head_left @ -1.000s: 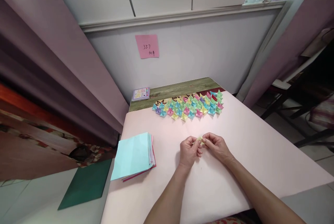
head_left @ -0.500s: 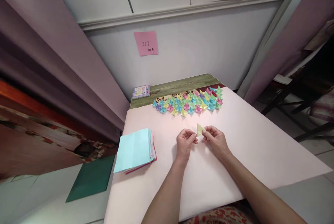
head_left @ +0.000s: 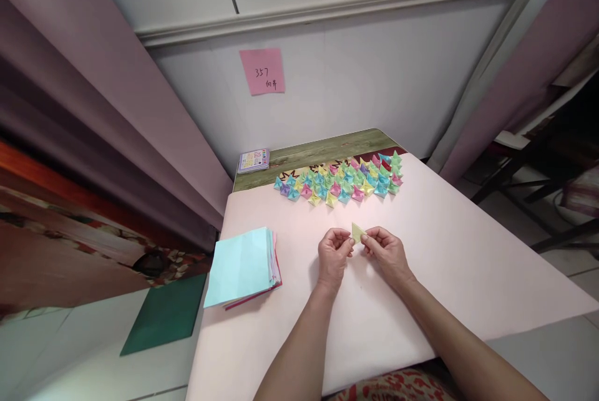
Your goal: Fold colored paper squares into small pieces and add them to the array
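Note:
A small folded piece of yellow-green paper is pinched between my two hands just above the pink table cover. My left hand is closed in a pinch at its left edge. My right hand is closed in a pinch at its right edge. Beyond them, at the far edge of the cover, lie several small folded paper shapes in blue, green, pink, yellow and purple, packed in rows.
A stack of coloured paper sheets, light blue on top, lies at the table's left edge. A small printed packet rests on the wooden tabletop by the wall. A pink note hangs on the wall. A dark green sheet lies on the floor, left.
The yellow-green paper was bunched between my fingers a second ago; it now stands out as a small flat triangle between the two pinches. My hands stay close together.

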{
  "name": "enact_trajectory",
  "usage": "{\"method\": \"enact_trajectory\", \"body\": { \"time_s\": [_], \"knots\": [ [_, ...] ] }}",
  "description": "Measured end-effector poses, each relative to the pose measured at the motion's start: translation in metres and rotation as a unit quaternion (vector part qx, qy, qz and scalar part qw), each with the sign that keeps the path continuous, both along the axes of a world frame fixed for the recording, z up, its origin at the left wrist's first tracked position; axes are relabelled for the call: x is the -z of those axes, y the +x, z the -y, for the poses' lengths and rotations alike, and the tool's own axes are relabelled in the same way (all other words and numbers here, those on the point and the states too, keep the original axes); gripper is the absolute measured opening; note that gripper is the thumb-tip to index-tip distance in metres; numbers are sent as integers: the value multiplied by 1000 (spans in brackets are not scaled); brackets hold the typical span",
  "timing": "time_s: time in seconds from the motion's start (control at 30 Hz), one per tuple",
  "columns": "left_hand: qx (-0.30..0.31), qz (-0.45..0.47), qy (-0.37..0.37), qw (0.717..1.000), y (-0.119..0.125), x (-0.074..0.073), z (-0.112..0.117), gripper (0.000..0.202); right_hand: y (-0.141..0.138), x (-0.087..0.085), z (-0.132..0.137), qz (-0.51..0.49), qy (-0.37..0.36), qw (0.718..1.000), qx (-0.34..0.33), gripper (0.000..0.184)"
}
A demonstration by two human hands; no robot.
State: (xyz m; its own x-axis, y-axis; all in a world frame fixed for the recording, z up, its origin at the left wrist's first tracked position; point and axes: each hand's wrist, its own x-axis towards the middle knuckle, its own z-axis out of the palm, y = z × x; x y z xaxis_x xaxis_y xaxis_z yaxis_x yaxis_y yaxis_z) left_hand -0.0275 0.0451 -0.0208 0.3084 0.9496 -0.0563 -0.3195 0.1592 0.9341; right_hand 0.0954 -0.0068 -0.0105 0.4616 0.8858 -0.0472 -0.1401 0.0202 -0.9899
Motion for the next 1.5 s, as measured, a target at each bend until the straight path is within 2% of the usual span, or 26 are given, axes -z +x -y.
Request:
{"method": "enact_trajectory", "body": {
  "time_s": [0.13,0.33,0.57,0.73,0.87,0.97,1.1,1.23,1.33,1.5],
  "knots": [
    [7,-21,-2,1000,0,1,0,19,0,1,0,37,7,999,1,38],
    [5,-15,-17,1000,-1,-3,0,27,1,1,1,76,13,997,6,37],
    [17,-31,10,999,-2,-2,1,25,-1,-1,3,93,5,996,13,34],
    [37,-38,42,998,-2,-7,3,29,-3,4,5,135,27,990,23,29],
    [57,-35,-10,998,-2,-13,4,35,-4,2,8,177,48,982,39,26],
    [98,-7,-51,994,-5,-18,3,38,-3,-3,12,200,62,977,29,24],
    [135,26,-90,986,-10,-21,1,38,1,-11,12,137,47,989,-10,30],
    [129,40,-82,987,-9,-17,0,36,3,-14,8,61,25,996,-65,36],
    [115,22,-50,992,-7,-15,-1,33,2,-9,8,54,21,996,-75,42],
    [92,-13,-21,995,-7,-16,1,34,5,5,8,50,16,996,-70,37]
  ]
}}
